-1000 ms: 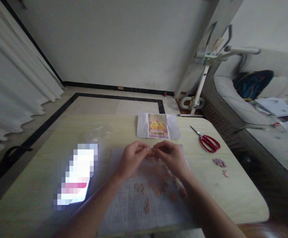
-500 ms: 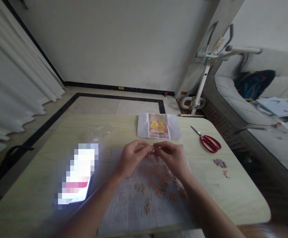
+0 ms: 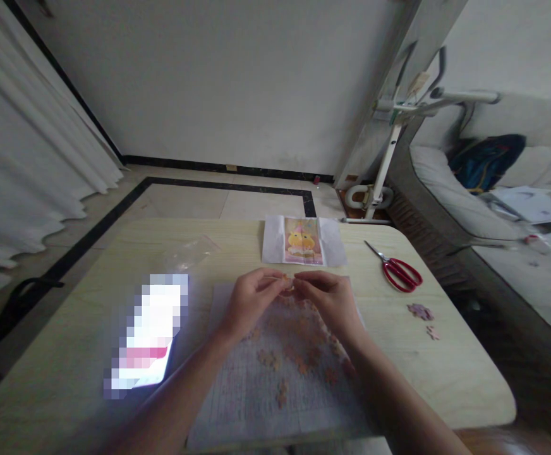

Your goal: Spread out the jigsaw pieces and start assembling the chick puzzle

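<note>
Head view, so here's what I'm looking at: left hand [image 3: 255, 297] and right hand [image 3: 328, 297] are fingertip to fingertip, both pinched on a small orange bit [image 3: 287, 283] just above the far part of a printed sheet [image 3: 251, 404]. It's blurry, so I honestly can't tell if that's one bit or two joined. Under and between the forearms there's a scatter of loose jigsaw-like pieces [image 3: 306, 363] on the sheet. What could go wrong, imo: the grip is only on the very tips, so too hard a squeeze could ping the bit out, and it'd be a pain to spot among pieces that similar in colour. If it isn't lined up, pressing could bend a tab too. Also, the sheet looks loose on the counter [image 3: 465, 385], so a dragging forearm might shift it and shuffle everything. The purple cluster [image 3: 420, 311] and lone pale piece [image 3: 432, 333] sit off the sheet to the right, near the red-handled scissors [image 3: 401, 275], where a careless elbow could sweep them. The picture paper [image 3: 302, 241] lies flat just beyond the hands, and the lit phone [image 3: 155, 332] could dazzle a bit in that dim room.
</note>
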The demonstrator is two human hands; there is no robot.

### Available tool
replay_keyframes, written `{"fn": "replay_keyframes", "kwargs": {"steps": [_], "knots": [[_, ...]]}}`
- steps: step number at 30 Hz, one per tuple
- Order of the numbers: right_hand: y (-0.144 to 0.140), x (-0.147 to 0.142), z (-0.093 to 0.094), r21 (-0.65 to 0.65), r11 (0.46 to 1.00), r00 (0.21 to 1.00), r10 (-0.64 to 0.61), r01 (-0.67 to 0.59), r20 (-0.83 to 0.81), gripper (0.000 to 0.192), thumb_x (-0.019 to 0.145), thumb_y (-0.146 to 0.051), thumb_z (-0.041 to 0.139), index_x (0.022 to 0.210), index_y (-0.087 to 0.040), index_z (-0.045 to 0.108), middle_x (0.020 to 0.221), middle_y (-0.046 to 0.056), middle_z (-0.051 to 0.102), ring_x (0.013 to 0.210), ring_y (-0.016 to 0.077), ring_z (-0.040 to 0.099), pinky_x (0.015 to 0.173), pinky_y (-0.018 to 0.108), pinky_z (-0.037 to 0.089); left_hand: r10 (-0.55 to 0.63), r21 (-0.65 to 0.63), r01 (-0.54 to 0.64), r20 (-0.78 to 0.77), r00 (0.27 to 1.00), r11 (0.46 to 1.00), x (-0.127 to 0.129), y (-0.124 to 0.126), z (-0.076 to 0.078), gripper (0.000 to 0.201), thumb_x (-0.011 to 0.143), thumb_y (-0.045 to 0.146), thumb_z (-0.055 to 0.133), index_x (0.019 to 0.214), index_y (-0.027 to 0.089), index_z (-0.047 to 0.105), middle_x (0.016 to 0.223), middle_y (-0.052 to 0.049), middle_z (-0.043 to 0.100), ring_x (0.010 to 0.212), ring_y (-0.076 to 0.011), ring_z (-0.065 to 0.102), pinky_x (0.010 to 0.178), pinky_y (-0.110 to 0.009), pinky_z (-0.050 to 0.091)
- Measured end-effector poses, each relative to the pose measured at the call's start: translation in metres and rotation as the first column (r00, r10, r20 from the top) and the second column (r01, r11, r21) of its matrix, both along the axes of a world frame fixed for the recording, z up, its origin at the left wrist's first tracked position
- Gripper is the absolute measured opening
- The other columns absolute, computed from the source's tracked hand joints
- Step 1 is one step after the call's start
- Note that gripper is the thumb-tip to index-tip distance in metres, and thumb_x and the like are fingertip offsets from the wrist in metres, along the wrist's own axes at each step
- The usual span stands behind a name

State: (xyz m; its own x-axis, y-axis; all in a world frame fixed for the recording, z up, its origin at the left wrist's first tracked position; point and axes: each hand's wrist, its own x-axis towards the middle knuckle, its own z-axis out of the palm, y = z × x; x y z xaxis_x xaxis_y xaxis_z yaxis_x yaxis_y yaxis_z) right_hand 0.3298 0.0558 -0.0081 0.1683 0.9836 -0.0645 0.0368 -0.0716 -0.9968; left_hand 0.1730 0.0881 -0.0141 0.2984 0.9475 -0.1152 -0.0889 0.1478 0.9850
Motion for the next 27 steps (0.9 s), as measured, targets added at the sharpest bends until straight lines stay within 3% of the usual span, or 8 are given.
{"fn": "replay_keyframes", "kwargs": {"steps": [7, 11, 14, 19, 27], "knots": [[0.000, -0.002, 0.001, -0.049, 0.999, 0.999, -0.009, 0.007, -0.032, 0.023, 0.069, -0.034, 0.074, 0.082, -0.015, 0.072, 0.064, 0.004, 0.072, 0.059, 0.0177, 0.068, 0.055, 0.027, 0.052, 0.018, 0.008, -0.018, -0.030, 0.999, 1.000, -0.001, -0.002, 0.005, 0.020, 0.078, 0.027, 0.070, 0.090, 0.012, 0.069, 0.086, -0.007, 0.075, 0.076, -0.0176, 0.072, 0.066, -0.023, 0.058], [-0.001, -0.001, 0.002, -0.029, 0.998, 0.998, 0.061, -0.061, -0.003, 0.024, 0.072, -0.037, 0.075, 0.080, -0.016, 0.069, 0.062, 0.002, 0.069, 0.056, 0.0147, 0.065, 0.054, 0.025, 0.050, 0.019, 0.025, -0.019, -0.018, 1.000, 1.000, 0.000, -0.004, 0.006, 0.018, 0.077, 0.025, 0.070, 0.091, 0.014, 0.067, 0.081, -0.005, 0.075, 0.072, -0.0171, 0.071, 0.064, -0.024, 0.058], [0.001, 0.005, 0.001, 0.031, 0.992, 0.992, 0.123, -0.124, 0.036, 0.022, 0.075, -0.037, 0.073, 0.082, -0.017, 0.068, 0.064, 0.000, 0.067, 0.056, 0.0123, 0.061, 0.053, 0.023, 0.047, 0.040, 0.059, -0.038, -0.039, 0.998, 0.998, 0.000, -0.003, 0.005, 0.016, 0.077, 0.026, 0.069, 0.086, 0.013, 0.066, 0.080, -0.005, 0.074, 0.070, -0.0159, 0.070, 0.065, -0.024, 0.057], [0.005, 0.016, -0.001, 0.133, 0.985, 0.992, 0.096, -0.107, 0.086, 0.018, 0.077, -0.035, 0.072, 0.084, -0.019, 0.067, 0.074, 0.001, 0.067, 0.063, 0.0118, 0.059, 0.056, 0.023, 0.045, 0.037, 0.117, -0.025, -0.106, 0.994, 0.993, -0.003, -0.002, 0.002, 0.019, 0.080, 0.032, 0.066, 0.082, 0.013, 0.064, 0.074, -0.005, 0.069, 0.066, -0.0138, 0.066, 0.062, -0.023, 0.054], [0.004, 0.019, 0.003, 0.104, 0.977, 0.982, 0.182, -0.187, 0.057, 0.016, 0.077, -0.033, 0.071, 0.080, -0.018, 0.067, 0.068, 0.000, 0.064, 0.058, 0.0107, 0.055, 0.054, 0.023, 0.044, -0.056, 0.155, 0.076, -0.126, 0.990, 0.985, -0.008, -0.002, 0.004, 0.032, 0.088, 0.040, 0.056, 0.103, 0.014, 0.065, 0.098, -0.010, 0.070, 0.079, -0.0156, 0.066, 0.070, -0.025, 0.052]]}}
